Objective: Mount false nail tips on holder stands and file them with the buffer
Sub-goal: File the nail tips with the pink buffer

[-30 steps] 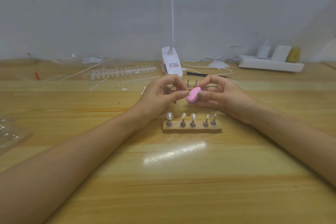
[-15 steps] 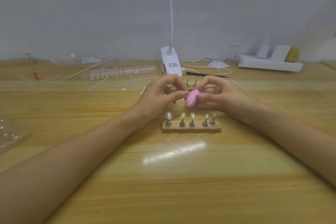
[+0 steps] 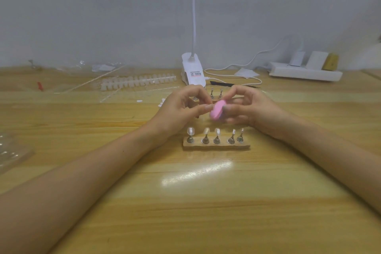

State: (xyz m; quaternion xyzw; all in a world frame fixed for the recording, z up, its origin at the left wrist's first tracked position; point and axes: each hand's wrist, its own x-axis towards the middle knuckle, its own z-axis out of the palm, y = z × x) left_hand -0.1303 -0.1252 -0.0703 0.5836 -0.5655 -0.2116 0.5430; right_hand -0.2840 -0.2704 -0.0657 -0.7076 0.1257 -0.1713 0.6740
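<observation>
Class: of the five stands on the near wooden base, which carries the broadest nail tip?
The leftmost stand; its tip looks widest, the others narrower.

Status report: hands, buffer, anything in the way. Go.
Right hand grips pink buffer. Left hand curled against it, its hold hidden. Five tipped stands in wooden base, on the near side of both hands, untouched.

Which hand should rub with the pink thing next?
The right hand: it grips the pink buffer. The left hand has its fingertips at the buffer's edge; anything they pinch is too small to see.
</observation>
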